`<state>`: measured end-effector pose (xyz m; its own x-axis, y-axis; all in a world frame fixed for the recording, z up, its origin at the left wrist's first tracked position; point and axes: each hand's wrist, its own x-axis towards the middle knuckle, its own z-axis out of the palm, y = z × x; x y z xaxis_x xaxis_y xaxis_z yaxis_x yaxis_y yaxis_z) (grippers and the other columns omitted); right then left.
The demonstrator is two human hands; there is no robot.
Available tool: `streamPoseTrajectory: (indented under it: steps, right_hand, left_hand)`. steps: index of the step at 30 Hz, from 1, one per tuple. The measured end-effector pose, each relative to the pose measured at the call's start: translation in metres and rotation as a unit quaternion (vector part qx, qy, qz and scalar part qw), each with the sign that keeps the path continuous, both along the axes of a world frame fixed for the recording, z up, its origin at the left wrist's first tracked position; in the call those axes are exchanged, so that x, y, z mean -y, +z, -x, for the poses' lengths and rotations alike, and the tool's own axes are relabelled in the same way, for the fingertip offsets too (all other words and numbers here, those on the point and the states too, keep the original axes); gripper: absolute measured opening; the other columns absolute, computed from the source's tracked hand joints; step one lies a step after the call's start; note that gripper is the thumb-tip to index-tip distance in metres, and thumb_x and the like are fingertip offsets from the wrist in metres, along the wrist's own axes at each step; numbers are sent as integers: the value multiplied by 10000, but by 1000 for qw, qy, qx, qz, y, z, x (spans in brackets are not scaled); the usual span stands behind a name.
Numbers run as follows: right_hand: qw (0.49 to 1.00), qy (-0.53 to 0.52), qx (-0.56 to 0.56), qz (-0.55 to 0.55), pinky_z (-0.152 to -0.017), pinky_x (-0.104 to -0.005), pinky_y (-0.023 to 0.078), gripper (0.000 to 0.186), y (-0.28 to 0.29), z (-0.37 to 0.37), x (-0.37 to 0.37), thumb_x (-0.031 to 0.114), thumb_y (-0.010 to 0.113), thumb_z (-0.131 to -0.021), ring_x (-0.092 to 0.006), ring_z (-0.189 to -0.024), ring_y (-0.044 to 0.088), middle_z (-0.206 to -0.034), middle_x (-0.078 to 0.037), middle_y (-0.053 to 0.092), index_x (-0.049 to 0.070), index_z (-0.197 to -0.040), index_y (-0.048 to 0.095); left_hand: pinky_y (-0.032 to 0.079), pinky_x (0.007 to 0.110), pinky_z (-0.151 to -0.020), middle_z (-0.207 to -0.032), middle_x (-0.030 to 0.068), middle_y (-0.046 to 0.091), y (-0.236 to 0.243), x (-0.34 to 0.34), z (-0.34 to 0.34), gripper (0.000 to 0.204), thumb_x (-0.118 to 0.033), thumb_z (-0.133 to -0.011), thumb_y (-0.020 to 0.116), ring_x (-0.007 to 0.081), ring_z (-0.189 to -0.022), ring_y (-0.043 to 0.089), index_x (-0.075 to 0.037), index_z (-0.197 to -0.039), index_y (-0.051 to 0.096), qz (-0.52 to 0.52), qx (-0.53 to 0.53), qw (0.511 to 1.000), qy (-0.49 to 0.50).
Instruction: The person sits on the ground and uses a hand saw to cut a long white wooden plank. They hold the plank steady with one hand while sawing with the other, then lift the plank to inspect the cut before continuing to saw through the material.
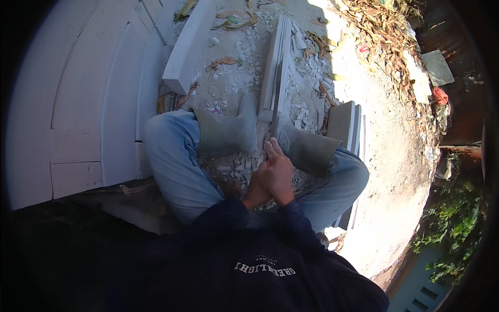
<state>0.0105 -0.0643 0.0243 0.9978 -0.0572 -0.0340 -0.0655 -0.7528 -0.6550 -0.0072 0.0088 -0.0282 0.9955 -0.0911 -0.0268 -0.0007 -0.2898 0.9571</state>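
Head view: the person sat with knees spread, both hands together between them on a long dark bladed tool [277,106] with a bit of red at the handle. The right hand [279,174] was closed around the handle end, with two fingers laid forward, side by side, toward the blade. The left hand [255,191] was tucked against it, its fingers mostly hidden, so whether they gripped could not be told. The blade ran away from the hands along a long, pale grooved block [268,78], which lay on the ground between two dusty boots, the left boot [226,132] and the right boot [309,148]. White rubble [306,112] was scattered around it. Another white block [189,44] lay farther left, near stacked pale blocks [78,104]; slabs [341,125] stood beyond the right boot.
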Motion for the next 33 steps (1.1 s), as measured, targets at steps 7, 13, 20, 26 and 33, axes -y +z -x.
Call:
streamPoseTrajectory:
  steps: [7, 13, 20, 26, 33]
  right_hand:
    - [999, -17, 26, 42, -1054, -432, 502, 456, 8, -133, 15, 73, 582, -767, -410, -1148, 670, -1261, -230, 696, -5, -1185, 747]
    - [999, -10, 34, 22, -1031, -434, 516, 418, -5, -11, 1, 113, 614, -811, -412, -1116, 687, -1248, -219, 705, 2, -1193, 744]
    - [997, -29, 31, 60, -1012, -434, 526, 431, 18, -127, 16, 107, 623, -789, -404, -1110, 690, -1224, -226, 709, -17, -1186, 738]
    - [996, 16, 66, 62, -994, -443, 534, 487, 3, -36, 3, 93, 606, -769, -395, -1081, 701, -1350, -203, 659, -4, -1232, 723]
    - [993, -56, -36, 93, -1060, -415, 495, 508, 23, -121, 9, 97, 586, -781, -366, -1192, 664, -1339, -153, 680, 31, -1266, 724]
  left_hand:
    - [542, 462, -877, -1123, 237, 710, -25, 15, -115, 397, -233, -917, 723, 403, -1091, 683, 12, -1208, 610, 6, 22, 999, -43]
    - [543, 465, -873, -1129, 237, 714, 3, -2, -7, 373, -213, -910, 723, 377, -1111, 686, 5, -1196, 626, 53, 0, 998, 17]
    - [551, 459, -832, -1153, 241, 712, -18, 22, -111, 399, -193, -887, 726, 410, -1026, 704, 17, -1209, 621, 46, 32, 998, -30]
    - [546, 443, -861, -1150, 228, 717, 4, 0, -2, 421, -213, -915, 712, 377, -1109, 687, 6, -1258, 606, 85, -23, 996, 13]
    - [534, 474, -899, -1161, 252, 709, -8, 16, -95, 419, -263, -916, 706, 404, -1121, 681, 2, -1232, 631, 58, -25, 997, -32]
